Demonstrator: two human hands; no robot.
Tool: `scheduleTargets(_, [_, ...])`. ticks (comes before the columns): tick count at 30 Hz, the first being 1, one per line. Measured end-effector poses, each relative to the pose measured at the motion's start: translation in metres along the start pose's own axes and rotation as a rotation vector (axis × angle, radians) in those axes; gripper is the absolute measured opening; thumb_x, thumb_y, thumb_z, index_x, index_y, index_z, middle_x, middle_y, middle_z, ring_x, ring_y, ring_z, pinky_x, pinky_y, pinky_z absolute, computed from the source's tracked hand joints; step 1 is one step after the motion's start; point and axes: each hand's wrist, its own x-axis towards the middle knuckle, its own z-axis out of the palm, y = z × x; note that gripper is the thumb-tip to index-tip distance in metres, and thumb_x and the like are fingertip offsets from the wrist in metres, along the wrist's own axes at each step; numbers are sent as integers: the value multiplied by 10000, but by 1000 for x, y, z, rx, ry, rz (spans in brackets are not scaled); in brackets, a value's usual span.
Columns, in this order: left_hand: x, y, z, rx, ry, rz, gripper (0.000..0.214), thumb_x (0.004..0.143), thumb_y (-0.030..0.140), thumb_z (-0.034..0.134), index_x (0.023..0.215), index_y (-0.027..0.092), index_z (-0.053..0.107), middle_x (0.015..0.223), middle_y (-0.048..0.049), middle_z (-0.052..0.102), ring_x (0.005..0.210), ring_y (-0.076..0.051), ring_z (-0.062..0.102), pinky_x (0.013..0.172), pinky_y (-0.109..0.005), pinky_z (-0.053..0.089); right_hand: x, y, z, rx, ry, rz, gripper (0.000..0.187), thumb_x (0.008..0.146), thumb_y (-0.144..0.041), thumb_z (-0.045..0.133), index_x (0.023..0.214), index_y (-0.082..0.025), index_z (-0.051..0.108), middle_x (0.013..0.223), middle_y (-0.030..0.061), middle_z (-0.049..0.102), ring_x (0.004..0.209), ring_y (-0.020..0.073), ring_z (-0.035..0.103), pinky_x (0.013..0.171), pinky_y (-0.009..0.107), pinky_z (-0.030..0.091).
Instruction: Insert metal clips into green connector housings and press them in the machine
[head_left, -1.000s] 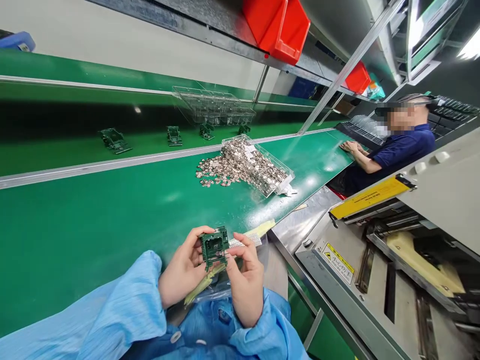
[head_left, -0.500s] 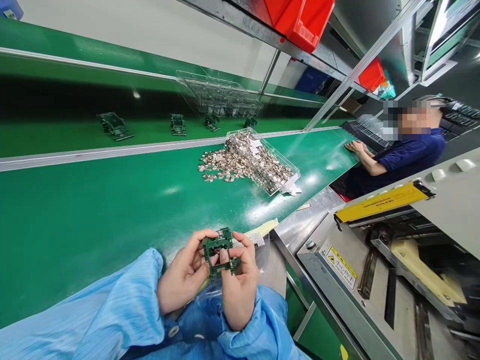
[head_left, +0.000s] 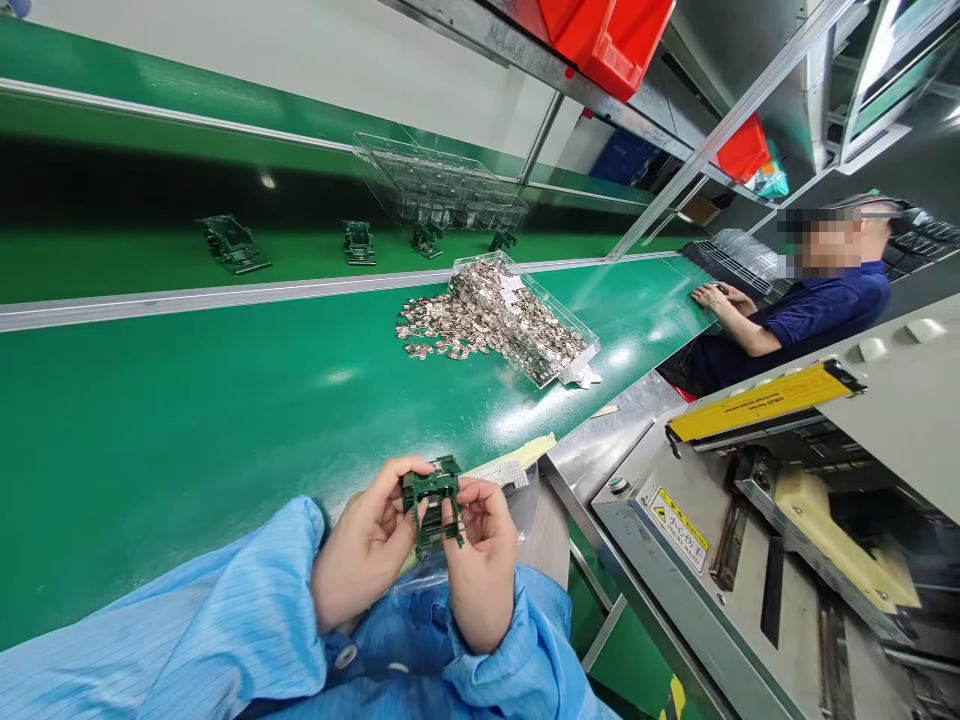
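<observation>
Between my two hands is a dark green plastic frame with an open middle, held just above my lap by the bench edge. My left hand grips its left side, with fingers behind and thumb at the opening. On the right side, my right hand holds it with the thumb in front and the fingers curled at the edge. Whatever lies under the fingertips is hidden. Beyond the hands, a heap of small metal pieces spills from a tipped clear plastic tray onto the green bench.
Several similar green parts, one of them a green frame, stand along the back strip near clear stacked trays. A machine with a warning label is close on my right. A co-worker sits beyond it. Red bins hang overhead.
The green frame has turned slightly in my hands, and my right fingers have drawn in closer to its edge. The metal pieces and tray stay where they were.
</observation>
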Motion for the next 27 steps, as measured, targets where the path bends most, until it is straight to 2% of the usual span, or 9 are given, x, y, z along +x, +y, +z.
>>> scheduleTargets(8, [-3, 8, 2, -20, 12, -17, 231, 862, 243, 531, 1084, 202, 484, 921, -19, 617, 740, -109, 594, 646, -183, 489, -3, -1, 3, 209, 24, 28, 248, 750, -201, 719, 734, -201, 471, 758, -17, 589, 683, 116, 531, 619, 207, 449])
scheduleTargets(11, [-4, 10, 3, -23, 0, -28, 229, 852, 236, 541, 1073, 197, 491, 869, -5, 606, 728, -105, 596, 648, -177, 488, -6, 1, 2, 248, 36, 33, 264, 745, -193, 722, 728, -202, 459, 744, -22, 581, 665, 110, 514, 608, 202, 439])
scheduleTargets(18, [-13, 9, 12, 12, -48, -64, 263, 831, 194, 532, 1092, 215, 500, 889, -8, 626, 760, -118, 612, 666, -191, 497, -16, 3, -6, 253, 83, 24, 276, 745, -223, 731, 730, -207, 456, 728, -38, 546, 658, 106, 501, 612, 201, 441])
scheduleTargets(21, [-12, 13, 16, 4, -57, -64, 267, 814, 219, 556, 1078, 206, 524, 953, -34, 632, 805, -137, 626, 698, -210, 510, -24, 4, -24, 168, 104, 8, 209, 781, -290, 714, 848, -210, 532, 808, -4, 597, 733, 139, 566, 677, 248, 483])
scheduleTargets(23, [-5, 17, 19, -14, -4, -54, 274, 801, 243, 581, 1068, 206, 531, 943, -32, 632, 794, -136, 624, 690, -209, 507, -26, 12, -45, 71, 160, -3, 234, 807, -353, 693, 948, -205, 581, 909, 39, 641, 833, 173, 601, 758, 293, 496])
scheduleTargets(25, [9, 20, 26, -42, 89, -27, 299, 770, 258, 623, 1050, 209, 529, 902, -15, 630, 770, -130, 616, 674, -205, 499, -21, 25, -67, -26, 249, 19, 284, 816, -447, 666, 911, -182, 627, 900, 66, 669, 847, 196, 618, 782, 321, 499])
scheduleTargets(27, [29, 20, 40, -91, 133, 12, 337, 721, 256, 668, 1023, 203, 527, 873, -5, 628, 786, -137, 613, 697, -217, 501, -9, 39, -86, -97, 308, 61, 403, 812, -560, 617, 794, -158, 652, 780, 74, 676, 751, 201, 623, 716, 326, 506])
